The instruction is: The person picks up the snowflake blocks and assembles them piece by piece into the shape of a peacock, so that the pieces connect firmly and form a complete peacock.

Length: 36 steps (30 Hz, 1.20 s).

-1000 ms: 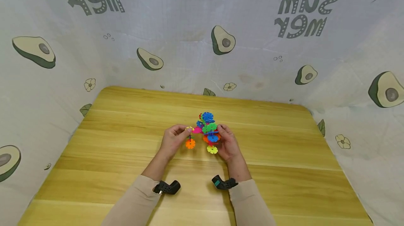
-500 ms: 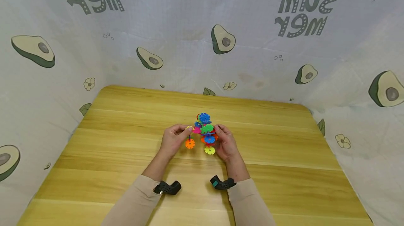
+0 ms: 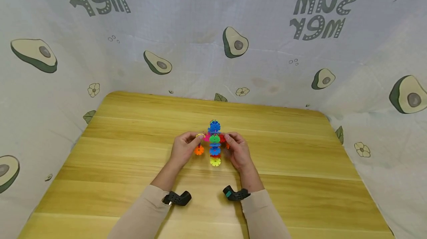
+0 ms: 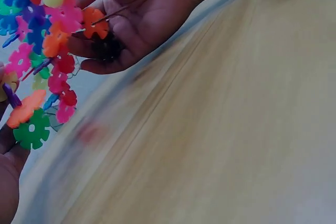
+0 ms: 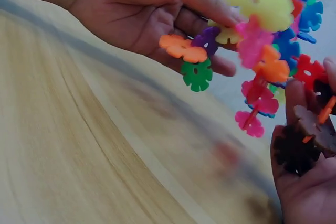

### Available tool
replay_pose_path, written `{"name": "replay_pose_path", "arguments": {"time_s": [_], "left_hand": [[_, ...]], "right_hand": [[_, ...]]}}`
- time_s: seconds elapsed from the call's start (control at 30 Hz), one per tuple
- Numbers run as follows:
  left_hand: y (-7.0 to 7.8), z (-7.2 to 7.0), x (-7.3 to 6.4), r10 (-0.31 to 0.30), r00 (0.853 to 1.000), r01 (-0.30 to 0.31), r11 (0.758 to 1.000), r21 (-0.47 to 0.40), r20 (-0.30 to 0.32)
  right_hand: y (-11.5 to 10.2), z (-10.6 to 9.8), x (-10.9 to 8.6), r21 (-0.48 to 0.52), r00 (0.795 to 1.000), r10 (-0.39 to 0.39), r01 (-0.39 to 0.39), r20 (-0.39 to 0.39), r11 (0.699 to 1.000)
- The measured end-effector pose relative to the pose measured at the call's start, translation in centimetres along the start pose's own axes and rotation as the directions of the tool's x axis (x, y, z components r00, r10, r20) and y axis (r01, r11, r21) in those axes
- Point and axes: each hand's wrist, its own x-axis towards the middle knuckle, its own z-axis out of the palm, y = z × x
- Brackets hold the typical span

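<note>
Between the hands stands a figure of interlocking snowflake discs [image 3: 215,150] in many colours, held over the table. My left hand [image 3: 182,148] pinches its left side at a yellow disc [image 3: 200,135], below which an orange disc [image 3: 199,150] hangs. The right wrist view shows a purple disc [image 5: 206,41] and a green disc [image 5: 197,75] there too. My right hand [image 3: 239,150] holds the right side near a red disc [image 3: 222,138]. In the right wrist view, a black disc [image 5: 296,150] lies against the right hand's fingers. The column's lowest disc is yellow [image 3: 215,162].
A wood-grain table [image 3: 133,179] spreads under both arms. Behind it hangs a pale cloth [image 3: 197,16] printed with avocados and lettering. Each wrist wears a black camera mount, the left mount [image 3: 178,198] and the right mount [image 3: 236,193].
The disc figure has turned and shifted left, so its column now faces the head camera straight on. My right hand has moved slightly left with it; the left hand stays nearly in place.
</note>
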Motion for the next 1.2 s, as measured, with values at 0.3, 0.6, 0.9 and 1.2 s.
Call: {"name": "replay_pose_path", "arguments": {"time_s": [0.3, 0.6, 0.9, 1.2], "left_hand": [[-0.6, -0.9, 1.2, 0.013, 0.993, -0.035, 0.980, 0.194, 0.114], [0.2, -1.5, 2.1, 0.136, 0.984, -0.177, 0.819, 0.546, 0.116], [1.2, -1.1, 1.8, 0.075, 0.992, -0.118, 0.818, 0.563, 0.098], [1.3, -1.4, 3.5, 0.014, 0.975, -0.104, 0.912, 0.398, 0.221]], "right_hand": [[0.2, -0.8, 1.0, -0.337, 0.997, -0.071, 0.056, -0.030, 0.940], [-0.1, -1.1, 1.2, -0.540, 0.993, -0.054, -0.011, -0.103, 0.842], [-1.2, -1.6, 1.0, -0.620, 0.990, -0.057, -0.037, -0.131, 0.784], [-2.6, -1.3, -0.4, -0.767, 0.999, -0.021, -0.008, -0.028, 0.641]]}}
